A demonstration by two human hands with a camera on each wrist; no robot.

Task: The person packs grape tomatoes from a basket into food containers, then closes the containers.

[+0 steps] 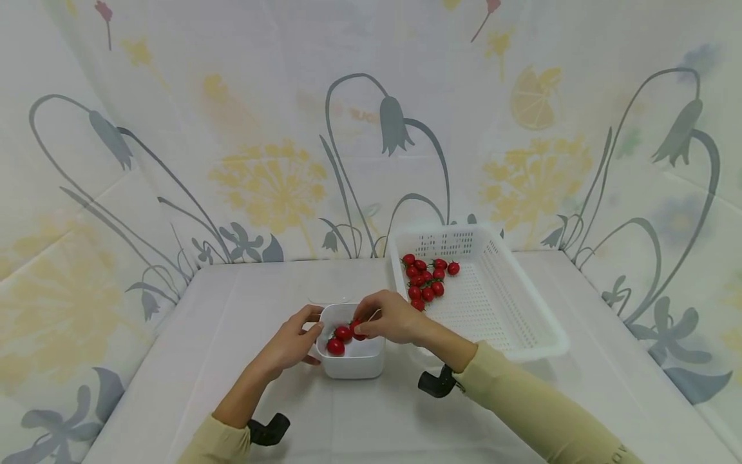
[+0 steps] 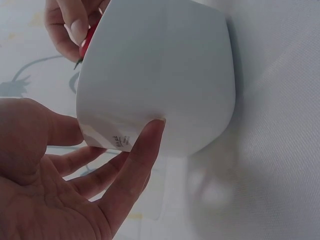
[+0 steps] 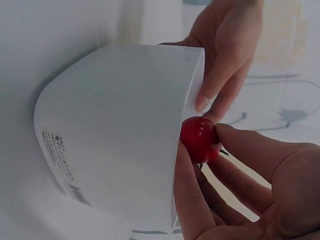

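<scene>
A white square container (image 1: 351,368) stands on the table in front of me, with a couple of cherry tomatoes (image 1: 336,347) inside. My left hand (image 1: 292,343) holds its left side, thumb at the rim and fingers against the outer wall (image 2: 160,75). Over the container's right part, my right hand (image 1: 394,317) pinches a red cherry tomato (image 3: 200,139) between thumb and fingers. That tomato has a green stem and is level with the rim in the right wrist view. A printed label (image 3: 65,165) shows on the container's outside.
Right of the container is a white perforated basket (image 1: 522,283), with several cherry tomatoes (image 1: 427,277) gathered along its left side. A patterned cloth (image 1: 371,129) hangs behind the white-covered table (image 1: 232,309). A clear, thin-edged object (image 1: 330,299) lies just behind the container.
</scene>
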